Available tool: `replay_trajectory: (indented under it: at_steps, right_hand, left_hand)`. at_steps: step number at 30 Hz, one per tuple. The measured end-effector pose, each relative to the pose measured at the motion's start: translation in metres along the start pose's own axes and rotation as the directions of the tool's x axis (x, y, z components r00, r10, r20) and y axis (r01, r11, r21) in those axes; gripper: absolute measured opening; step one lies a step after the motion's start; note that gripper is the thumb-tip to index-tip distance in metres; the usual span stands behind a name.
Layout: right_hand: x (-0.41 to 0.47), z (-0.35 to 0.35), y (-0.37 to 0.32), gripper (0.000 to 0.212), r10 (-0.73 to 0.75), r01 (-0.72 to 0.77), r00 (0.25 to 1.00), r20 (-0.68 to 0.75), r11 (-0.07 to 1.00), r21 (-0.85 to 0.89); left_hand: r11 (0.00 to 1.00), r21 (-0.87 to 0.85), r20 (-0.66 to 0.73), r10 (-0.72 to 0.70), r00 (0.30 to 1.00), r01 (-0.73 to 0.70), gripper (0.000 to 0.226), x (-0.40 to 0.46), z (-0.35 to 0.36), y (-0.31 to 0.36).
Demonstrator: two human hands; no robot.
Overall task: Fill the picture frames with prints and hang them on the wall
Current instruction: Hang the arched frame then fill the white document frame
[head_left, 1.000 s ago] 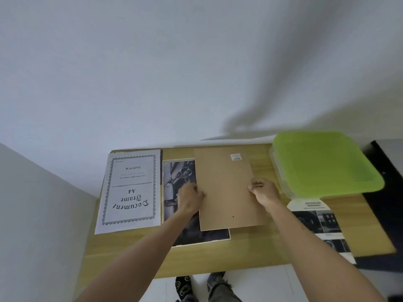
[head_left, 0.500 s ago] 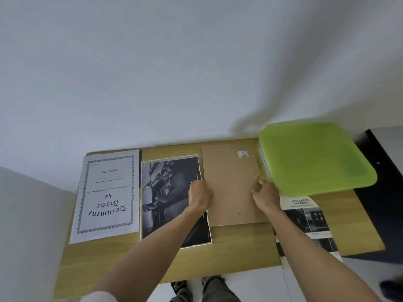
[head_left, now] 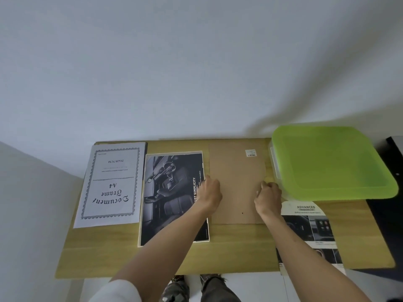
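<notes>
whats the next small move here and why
Probably let go of the brown backing board, since it lies flat between the black car print and the green plastic tray, with the left hand and right hand at its edges. Then reach for the print.

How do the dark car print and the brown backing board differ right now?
The car print is dark, glossy-looking and printed; the backing board is plain brown with one small label. The print lies free under the left hand's forearm; the board is gripped at both sides, with the right hand too. Both lie flat on the table.
</notes>
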State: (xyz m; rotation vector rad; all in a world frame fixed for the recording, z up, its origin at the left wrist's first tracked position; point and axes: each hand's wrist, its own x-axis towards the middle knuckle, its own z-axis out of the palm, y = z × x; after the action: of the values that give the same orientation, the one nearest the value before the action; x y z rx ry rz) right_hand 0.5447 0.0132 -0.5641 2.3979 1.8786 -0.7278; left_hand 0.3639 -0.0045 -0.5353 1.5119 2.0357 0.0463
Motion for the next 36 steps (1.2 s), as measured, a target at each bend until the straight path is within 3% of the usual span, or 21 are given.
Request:
replay_trajectory:
  at_steps: [4, 8, 13, 18, 23, 28, 32, 36]
  right_hand:
    - [-0.008, 0.001, -0.01, 0.038, -0.015, 0.012, 0.999, -0.046, 0.997, -0.071]
    - [-0.019, 0.004, -0.038, 0.038, -0.193, 0.187, 0.972, -0.134, 0.981, -0.052]
    - [-0.049, 0.024, -0.088, 0.037, -0.384, 0.387, 0.92, -0.077, 0.922, 0.032]
    - [-0.092, 0.057, -0.115, 0.036, -0.471, 0.469, 0.882, -0.004, 0.879, -0.082]
    - [-0.119, 0.082, -0.126, 0.056, -0.415, 0.414, 0.909, 0.046, 0.881, -0.231]
    - [-0.132, 0.095, -0.138, 0.083, -0.217, 0.227, 0.972, 0.092, 0.966, -0.119]
    - [-0.135, 0.098, -0.144, 0.082, -0.163, 0.164, 0.979, 0.123, 0.986, 0.006]
    - [-0.136, 0.092, -0.142, 0.063, -0.168, 0.163, 0.983, 0.071, 0.984, 0.078]
  left_hand:
    - [0.998, -0.051, -0.012, 0.043, 0.999, -0.044, 0.026, -0.004, -0.009, -0.006]
    - [0.992, -0.078, -0.147, 0.085, 0.985, -0.098, 0.028, -0.015, -0.03, -0.035]
    - [1.0, 0.013, -0.233, 0.002, 0.972, 0.001, 0.03, -0.033, -0.047, -0.103]
    - [0.997, 0.08, -0.266, 0.006, 0.964, 0.017, 0.045, -0.065, -0.043, -0.171]
    - [0.983, 0.18, -0.188, 0.084, 0.979, -0.049, 0.083, -0.08, -0.029, -0.206]
    - [0.98, 0.19, -0.008, 0.057, 0.998, -0.055, 0.1, -0.082, -0.017, -0.217]
    - [0.985, 0.169, -0.009, 0.033, 0.999, -0.032, 0.096, -0.083, -0.012, -0.216]
    - [0.995, 0.098, -0.049, 0.014, 0.999, -0.01, 0.094, -0.082, -0.009, -0.215]
